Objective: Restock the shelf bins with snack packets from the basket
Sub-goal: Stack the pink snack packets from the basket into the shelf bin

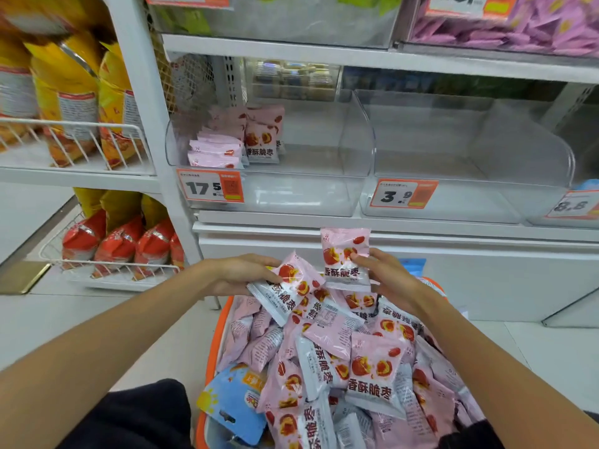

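Two pink 香酥脆枣 packets pinched: left hand (240,273) grips tilted packet (287,288), right hand (385,280) upright packet (346,259); bin tags 17.5, 3.9.

- There is a single wide-angle view, taken from the person's head and facing forward and downward.
- It sits close over the orange basket (212,338), whose pile of packets fills the lower middle.
- Both forearms reach in from the bottom corners, with the hands near the middle.
- Straight ahead, the shelf (356,226) front edge and its clear bins (356,137) stand near, bowed by the lens.
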A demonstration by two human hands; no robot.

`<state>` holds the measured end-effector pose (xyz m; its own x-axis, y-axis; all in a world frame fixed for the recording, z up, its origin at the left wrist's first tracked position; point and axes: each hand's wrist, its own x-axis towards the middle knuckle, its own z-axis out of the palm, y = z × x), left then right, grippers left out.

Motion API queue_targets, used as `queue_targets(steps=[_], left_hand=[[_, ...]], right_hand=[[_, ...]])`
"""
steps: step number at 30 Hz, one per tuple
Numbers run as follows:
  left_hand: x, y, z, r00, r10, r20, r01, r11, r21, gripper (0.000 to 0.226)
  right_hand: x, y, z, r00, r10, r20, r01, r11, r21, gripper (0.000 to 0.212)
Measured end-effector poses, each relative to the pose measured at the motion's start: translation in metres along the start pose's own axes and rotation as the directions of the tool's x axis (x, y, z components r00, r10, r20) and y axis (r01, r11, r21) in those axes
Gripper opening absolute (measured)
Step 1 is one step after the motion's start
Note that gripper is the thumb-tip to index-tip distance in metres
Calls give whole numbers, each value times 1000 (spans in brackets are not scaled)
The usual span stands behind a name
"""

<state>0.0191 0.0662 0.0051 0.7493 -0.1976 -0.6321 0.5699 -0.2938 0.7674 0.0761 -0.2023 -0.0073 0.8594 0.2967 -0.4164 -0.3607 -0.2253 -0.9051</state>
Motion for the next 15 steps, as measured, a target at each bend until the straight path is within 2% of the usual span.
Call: queue_targets(steps=[3, 7, 11, 15], left_hand=[[-5, -7, 1, 998, 40, 41, -34, 988, -154, 26], [-7, -9, 3, 1000, 21, 14, -18, 979, -204, 15], [-8, -11, 8, 996, -20, -91, -7, 961, -277, 9], [-3, -5, 18, 977, 31, -211, -107, 928, -358, 8]], right_hand=[[-2, -6, 3, 1000, 12, 27, -15, 996, 88, 37], [-5, -11, 4, 998, 56, 5, -56, 983, 174, 28], [-11, -22, 7, 990, 137, 38, -142, 968, 205, 23], [-15, -31, 18, 988, 138, 75, -148, 976, 161, 21]])
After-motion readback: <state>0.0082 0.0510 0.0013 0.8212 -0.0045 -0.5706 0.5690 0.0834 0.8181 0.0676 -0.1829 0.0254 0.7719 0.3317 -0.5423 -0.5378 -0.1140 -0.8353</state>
